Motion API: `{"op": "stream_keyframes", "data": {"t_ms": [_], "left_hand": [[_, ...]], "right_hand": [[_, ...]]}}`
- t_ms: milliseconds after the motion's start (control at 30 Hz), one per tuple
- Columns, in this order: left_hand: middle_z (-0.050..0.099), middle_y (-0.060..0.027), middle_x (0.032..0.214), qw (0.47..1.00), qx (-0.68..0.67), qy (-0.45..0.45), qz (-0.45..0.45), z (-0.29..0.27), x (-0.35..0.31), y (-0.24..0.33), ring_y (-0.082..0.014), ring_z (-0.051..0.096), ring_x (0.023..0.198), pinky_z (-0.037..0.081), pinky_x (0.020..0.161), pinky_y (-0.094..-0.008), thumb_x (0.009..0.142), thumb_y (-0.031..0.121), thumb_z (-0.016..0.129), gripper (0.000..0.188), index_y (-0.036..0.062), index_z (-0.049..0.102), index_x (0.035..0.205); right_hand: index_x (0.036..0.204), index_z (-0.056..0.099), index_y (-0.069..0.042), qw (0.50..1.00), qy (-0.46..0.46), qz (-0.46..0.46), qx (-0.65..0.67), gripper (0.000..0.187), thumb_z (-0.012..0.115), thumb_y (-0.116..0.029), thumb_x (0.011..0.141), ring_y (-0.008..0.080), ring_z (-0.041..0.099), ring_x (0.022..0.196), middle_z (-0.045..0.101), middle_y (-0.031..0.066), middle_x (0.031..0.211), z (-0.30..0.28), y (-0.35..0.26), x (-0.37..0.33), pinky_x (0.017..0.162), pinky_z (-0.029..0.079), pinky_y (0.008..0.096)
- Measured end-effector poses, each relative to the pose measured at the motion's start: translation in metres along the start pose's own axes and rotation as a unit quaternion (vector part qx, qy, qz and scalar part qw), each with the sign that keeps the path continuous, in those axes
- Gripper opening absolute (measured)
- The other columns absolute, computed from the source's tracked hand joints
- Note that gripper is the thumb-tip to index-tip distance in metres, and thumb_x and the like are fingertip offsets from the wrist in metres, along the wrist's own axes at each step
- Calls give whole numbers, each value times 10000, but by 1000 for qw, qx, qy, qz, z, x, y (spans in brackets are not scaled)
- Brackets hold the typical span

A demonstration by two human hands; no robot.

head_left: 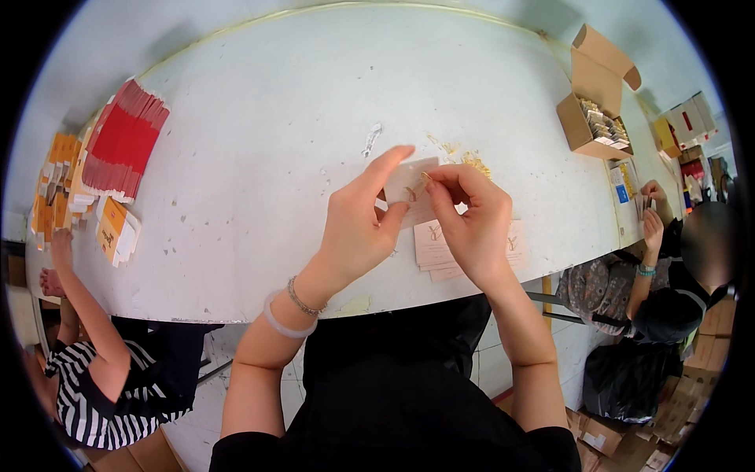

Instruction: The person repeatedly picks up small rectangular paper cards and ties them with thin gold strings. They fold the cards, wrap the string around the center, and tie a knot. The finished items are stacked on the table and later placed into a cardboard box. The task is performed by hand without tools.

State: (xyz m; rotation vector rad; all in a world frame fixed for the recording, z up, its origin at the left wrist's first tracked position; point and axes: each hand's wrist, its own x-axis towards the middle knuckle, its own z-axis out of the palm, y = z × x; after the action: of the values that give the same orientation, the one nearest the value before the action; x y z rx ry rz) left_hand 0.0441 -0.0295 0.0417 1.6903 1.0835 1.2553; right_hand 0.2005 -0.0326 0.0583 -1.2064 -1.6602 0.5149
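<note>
My left hand (358, 208) holds a pale, partly see-through card (417, 189) by its left side, thumb on its face and index finger stretched out above it. On the card is a small gold-brown mark. At the card's upper right, my right hand (478, 216) is closed in a pinch on a small gold-coloured piece (426, 177); its exact kind is too small to tell. Beneath my right hand lies a stack of pale printed cards (432, 250), partly hidden by it. Just beyond, several thin gold-coloured pieces (476, 164) lie in a loose heap.
A crumpled clear scrap (372, 139) lies on the white table (267, 157). Red packets (126, 141) and orange-white boxes (116, 228) are at left near a co-worker's arm (94, 299). An open cardboard box (582, 126) of small packs stands at right, near another co-worker (613, 291).
</note>
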Motion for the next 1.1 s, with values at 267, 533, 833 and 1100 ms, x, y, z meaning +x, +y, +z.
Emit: {"op": "stream_keyframes", "data": {"t_ms": [267,533,833,1100], "left_hand": [[692,-115,919,997,42,42,51,4,-6,-9,-164,700,842,594,606,-258,777,-108,643,398,-3,537,1147],[683,-100,949,994,77,30,74,9,-3,-9,-171,698,839,602,598,-273,770,-102,654,349,7,572,1091],[648,-115,868,956,179,61,226,14,-6,-17,-290,651,781,543,636,-382,814,46,568,229,37,615,1038],[622,-89,813,961,200,-41,187,20,-32,-13,-264,610,692,514,605,-368,774,78,637,440,10,568,1203]], "right_hand": [[925,654,-5,1000,16,11,2,89,631,20,843,151,646,619,676,89,755,7,-7,3,537,501,256],[978,678,-5,1000,22,-1,-9,150,616,32,847,150,619,618,674,81,774,3,3,5,558,495,252],[987,627,-3,991,-61,82,84,110,558,18,903,90,566,621,639,58,763,-12,1,7,549,466,236],[895,541,-5,980,-1,-116,-159,21,552,12,899,91,545,830,597,32,891,-24,15,-5,678,409,216]]}}
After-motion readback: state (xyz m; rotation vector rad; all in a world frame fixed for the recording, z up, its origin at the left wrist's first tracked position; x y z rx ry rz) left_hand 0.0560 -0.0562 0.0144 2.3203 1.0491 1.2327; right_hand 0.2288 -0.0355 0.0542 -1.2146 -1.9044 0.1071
